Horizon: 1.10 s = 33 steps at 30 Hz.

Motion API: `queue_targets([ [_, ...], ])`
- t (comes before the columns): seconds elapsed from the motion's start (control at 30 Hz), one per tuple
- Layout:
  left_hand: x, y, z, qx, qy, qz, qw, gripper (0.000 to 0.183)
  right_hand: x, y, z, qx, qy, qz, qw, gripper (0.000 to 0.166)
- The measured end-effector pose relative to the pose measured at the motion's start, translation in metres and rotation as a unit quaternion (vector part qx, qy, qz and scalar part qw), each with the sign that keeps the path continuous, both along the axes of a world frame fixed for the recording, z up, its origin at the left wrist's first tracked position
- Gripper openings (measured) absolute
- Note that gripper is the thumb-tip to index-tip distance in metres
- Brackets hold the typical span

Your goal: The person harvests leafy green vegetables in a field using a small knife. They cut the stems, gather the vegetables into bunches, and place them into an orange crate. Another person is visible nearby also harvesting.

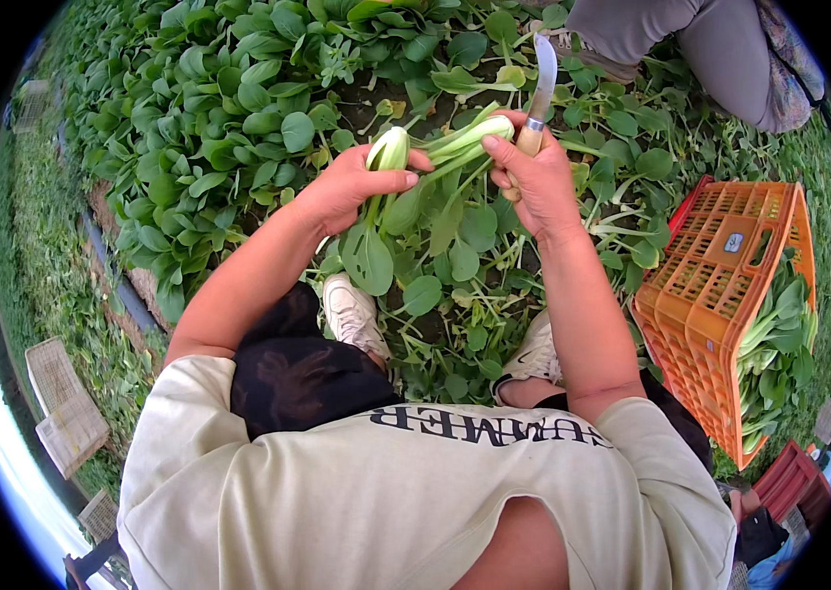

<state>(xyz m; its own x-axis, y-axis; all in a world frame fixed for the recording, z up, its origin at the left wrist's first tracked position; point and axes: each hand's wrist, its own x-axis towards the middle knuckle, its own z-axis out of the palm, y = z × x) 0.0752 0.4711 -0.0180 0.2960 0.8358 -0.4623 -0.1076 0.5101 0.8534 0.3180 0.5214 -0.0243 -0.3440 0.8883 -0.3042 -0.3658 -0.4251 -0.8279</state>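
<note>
My left hand (356, 184) holds a head of bok choy (390, 151), its pale cut base up and its leaves hanging down. Between the thumb and fingers of my right hand (533, 177) is a second bok choy (471, 140), its base toward the right and its stalks reaching toward my left hand. The same right hand also grips a curved harvesting knife (544, 74) by its wooden handle, blade pointing up and away from me. Both hands are above ground strewn with loose leaves (478, 332), in front of my shoes.
Dense bok choy plants (201, 125) grow ahead and to the left. At my right an orange plastic crate (710, 273) lies tipped on its side with bok choy (773, 346) inside. Another person's leg (718, 59) is at the upper right. A dark pipe (120, 273) and pale crates (65, 405) lie left.
</note>
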Motion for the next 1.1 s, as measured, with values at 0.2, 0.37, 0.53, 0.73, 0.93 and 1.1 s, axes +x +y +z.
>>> queue_targets([
  [0.2, -0.005, 0.036, 0.007, 0.200, 0.234, 0.062, 0.949, 0.030, 0.007, -0.002, 0.004, 0.086, -0.147, 0.012, 0.985, 0.036],
  [0.37, 0.039, 0.044, 0.010, 0.145, 0.098, 0.040, 0.984, 0.028, -0.006, -0.010, 0.008, 0.105, -0.189, 0.044, 0.975, 0.035],
  [0.53, -0.012, 0.061, 0.005, 0.117, 0.068, 0.097, 0.986, 0.019, 0.020, -0.008, 0.003, 0.000, -0.082, 0.092, 0.992, 0.035],
  [0.73, -0.071, 0.045, -0.005, 0.167, 0.644, -0.255, 0.702, 0.031, 0.057, 0.012, 0.001, 0.078, -0.298, 0.179, 0.935, 0.036],
  [0.93, 0.011, 0.013, -0.002, 0.166, 0.148, -0.106, 0.969, 0.051, 0.009, -0.013, 0.000, -0.012, -0.087, 0.118, 0.989, 0.033],
  [1.1, 0.037, -0.009, -0.026, 0.027, -0.022, -0.056, 0.998, 0.066, -0.024, -0.046, -0.019, -0.095, 0.035, -0.018, 0.995, 0.030],
])
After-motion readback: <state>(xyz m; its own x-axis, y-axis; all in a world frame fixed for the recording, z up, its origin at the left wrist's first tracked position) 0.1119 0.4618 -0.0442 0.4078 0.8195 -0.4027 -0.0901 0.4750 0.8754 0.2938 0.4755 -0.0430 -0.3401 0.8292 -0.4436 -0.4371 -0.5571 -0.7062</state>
